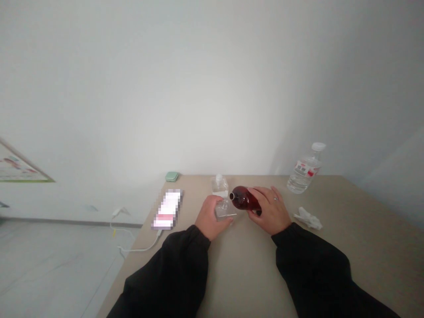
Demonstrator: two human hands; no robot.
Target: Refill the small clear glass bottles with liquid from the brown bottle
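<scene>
Head view: right hand (270, 210) has its fingers closed around a dark red bottle (244, 199), held on its side, open mouth pointing left. Left hand (212, 218) curls narrowly over a clear plastic bottle (224, 208), just beside that mouth. Far edge of the beige table (361, 221): small clear bottle (219, 185) close behind the hands; water bottle (304, 170) far right. Crumpled tissue (308, 218) lies right of the right hand; phone (167, 210) lies near the left edge. Open tabletop runs from the hands to the near edge.

A plain office-like room — beige desk (364, 229), white wall (212, 88), charging phone (167, 210).
</scene>
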